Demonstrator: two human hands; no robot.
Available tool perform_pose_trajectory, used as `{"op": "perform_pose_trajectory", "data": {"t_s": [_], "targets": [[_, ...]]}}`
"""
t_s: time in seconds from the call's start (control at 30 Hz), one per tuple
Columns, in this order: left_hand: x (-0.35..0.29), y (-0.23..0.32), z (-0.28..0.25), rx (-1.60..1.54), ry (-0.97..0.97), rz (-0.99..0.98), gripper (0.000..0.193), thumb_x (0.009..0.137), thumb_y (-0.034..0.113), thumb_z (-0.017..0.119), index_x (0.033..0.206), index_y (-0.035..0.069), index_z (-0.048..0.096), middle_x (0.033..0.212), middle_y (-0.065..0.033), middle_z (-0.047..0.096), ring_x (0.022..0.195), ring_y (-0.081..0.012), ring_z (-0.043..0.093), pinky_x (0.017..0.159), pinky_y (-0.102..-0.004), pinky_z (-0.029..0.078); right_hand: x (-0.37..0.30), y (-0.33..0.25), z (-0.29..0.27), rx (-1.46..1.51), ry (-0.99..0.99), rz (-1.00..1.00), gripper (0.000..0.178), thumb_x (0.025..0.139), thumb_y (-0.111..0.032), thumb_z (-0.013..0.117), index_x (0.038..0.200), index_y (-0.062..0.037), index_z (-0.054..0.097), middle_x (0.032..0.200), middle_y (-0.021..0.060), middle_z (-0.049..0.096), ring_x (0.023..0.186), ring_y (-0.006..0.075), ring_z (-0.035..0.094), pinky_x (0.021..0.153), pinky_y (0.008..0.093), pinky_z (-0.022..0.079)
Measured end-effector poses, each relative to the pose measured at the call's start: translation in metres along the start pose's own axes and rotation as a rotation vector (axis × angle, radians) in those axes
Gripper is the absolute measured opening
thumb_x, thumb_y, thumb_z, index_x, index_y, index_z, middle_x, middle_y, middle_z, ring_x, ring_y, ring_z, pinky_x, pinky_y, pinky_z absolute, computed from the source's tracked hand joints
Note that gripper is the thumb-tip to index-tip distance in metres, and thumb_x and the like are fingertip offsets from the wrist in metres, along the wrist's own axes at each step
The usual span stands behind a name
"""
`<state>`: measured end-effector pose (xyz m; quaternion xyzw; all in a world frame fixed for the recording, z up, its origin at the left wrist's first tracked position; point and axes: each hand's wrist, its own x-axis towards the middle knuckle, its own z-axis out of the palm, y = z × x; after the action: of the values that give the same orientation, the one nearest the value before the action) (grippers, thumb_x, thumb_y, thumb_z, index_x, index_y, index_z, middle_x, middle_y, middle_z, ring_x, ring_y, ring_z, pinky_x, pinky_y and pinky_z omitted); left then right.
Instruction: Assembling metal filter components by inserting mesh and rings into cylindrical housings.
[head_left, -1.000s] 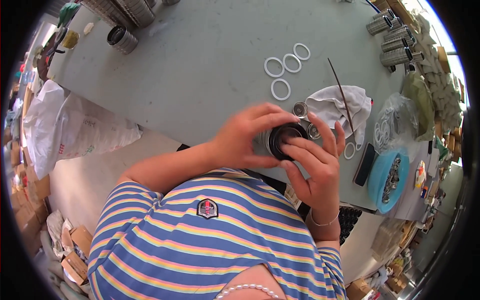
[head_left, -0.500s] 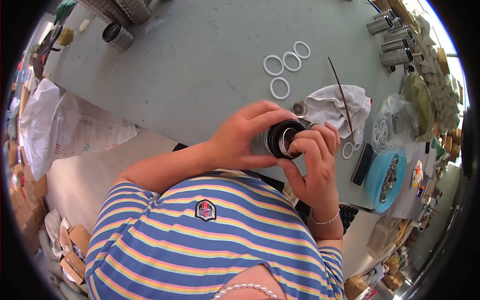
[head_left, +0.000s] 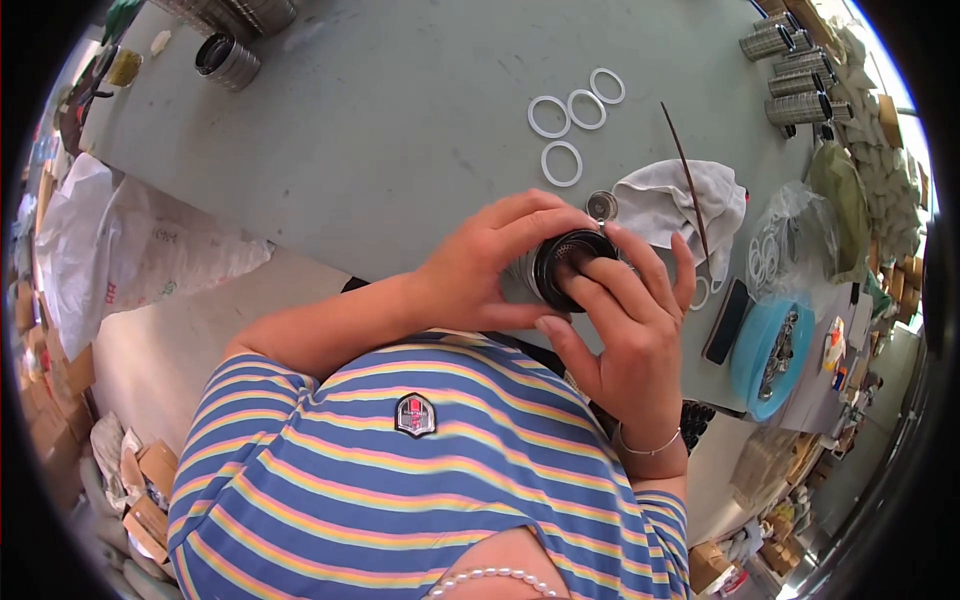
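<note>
My left hand (head_left: 490,265) is wrapped round a ribbed metal cylinder (head_left: 527,270) with a black rim, its mouth tilted towards my right hand (head_left: 630,330). Two fingers of the right hand reach down into that mouth, their tips hidden inside. Its thumb and another finger bear on the rim, while the little finger sticks out. A perforated metal lining shows within the cylinder. Just beyond the hands lies a small round metal cap (head_left: 602,206). A grey-white cloth (head_left: 650,195) is to its right, with a thin dark rod (head_left: 686,180) across it.
Several white rings (head_left: 562,164) lie on the grey table (head_left: 400,130). Along its right side are a dark phone-like slab (head_left: 726,322), a blue basin (head_left: 745,365) of metal parts and a clear bag (head_left: 797,240) of rings. Metal cylinders (head_left: 798,108) stand at both far corners.
The shiny metal ring-edged piece at the cylinder's mouth no longer shows there. My right fingers have gone deeper into the cylinder and spread. The left hand keeps its hold.
</note>
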<state>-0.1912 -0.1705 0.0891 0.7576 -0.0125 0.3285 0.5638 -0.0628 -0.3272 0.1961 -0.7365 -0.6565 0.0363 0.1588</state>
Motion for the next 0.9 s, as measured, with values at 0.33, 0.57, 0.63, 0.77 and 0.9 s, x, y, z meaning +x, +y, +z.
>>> {"op": "perform_pose_trajectory", "data": {"t_s": [0.33, 0.57, 0.63, 0.77, 0.9], "targets": [[0.0, 0.009, 0.006, 0.077, 0.008, -0.037, 0.08, 0.074, 0.02, 0.092, 0.145, 0.006, 0.058, 0.134, -0.0148, 0.067, 0.122, -0.0357, 0.066, 0.104, -0.044, 0.054, -0.004, -0.006, -0.004, 0.008, 0.048, -0.026, 0.037, 0.086, -0.031, 0.082, 0.114, -0.0068, 0.08, 0.119, 0.0051, 0.073, 0.149, 0.0306, 0.051, 0.13, 0.0586, 0.014], [-0.001, 0.006, 0.009, 0.063, 0.014, -0.056, 0.079, 0.075, 0.02, 0.092, 0.146, 0.007, 0.058, 0.135, -0.0153, 0.065, 0.122, -0.0353, 0.065, 0.103, -0.0428, 0.053, -0.003, -0.006, -0.008, 0.003, 0.058, -0.017, 0.038, 0.084, -0.033, 0.083, 0.114, -0.0083, 0.082, 0.119, 0.0049, 0.078, 0.148, 0.0308, 0.052, 0.131, 0.0589, 0.012], [-0.004, 0.008, 0.01, 0.028, 0.013, -0.057, 0.08, 0.075, 0.02, 0.092, 0.146, 0.007, 0.058, 0.136, -0.0155, 0.065, 0.122, -0.0353, 0.065, 0.104, -0.0429, 0.053, -0.001, -0.003, -0.005, 0.026, 0.073, -0.018, 0.035, 0.083, -0.031, 0.084, 0.109, -0.008, 0.083, 0.115, 0.0053, 0.079, 0.146, 0.0311, 0.055, 0.131, 0.0587, 0.013], [0.0, 0.005, 0.003, 0.002, -0.022, -0.088, 0.081, 0.076, 0.021, 0.093, 0.147, 0.005, 0.057, 0.138, -0.0156, 0.064, 0.125, -0.0343, 0.064, 0.108, -0.0434, 0.051, 0.011, 0.011, -0.003, 0.073, 0.038, -0.07, 0.032, 0.082, -0.028, 0.085, 0.104, -0.0063, 0.083, 0.113, 0.0059, 0.08, 0.139, 0.0329, 0.061, 0.13, 0.0578, 0.018], [0.001, 0.013, 0.002, -0.348, 0.125, -0.131, 0.095, 0.076, 0.01, 0.095, 0.154, 0.005, 0.041, 0.147, -0.0117, 0.057, 0.136, -0.0241, 0.057, 0.118, -0.0404, 0.044, -0.011, 0.031, 0.008, 0.439, 0.522, 0.001, 0.027, 0.091, -0.026, 0.079, 0.11, -0.0065, 0.08, 0.123, 0.0109, 0.078, 0.131, 0.0344, 0.065, 0.117, 0.0497, 0.043]]}}
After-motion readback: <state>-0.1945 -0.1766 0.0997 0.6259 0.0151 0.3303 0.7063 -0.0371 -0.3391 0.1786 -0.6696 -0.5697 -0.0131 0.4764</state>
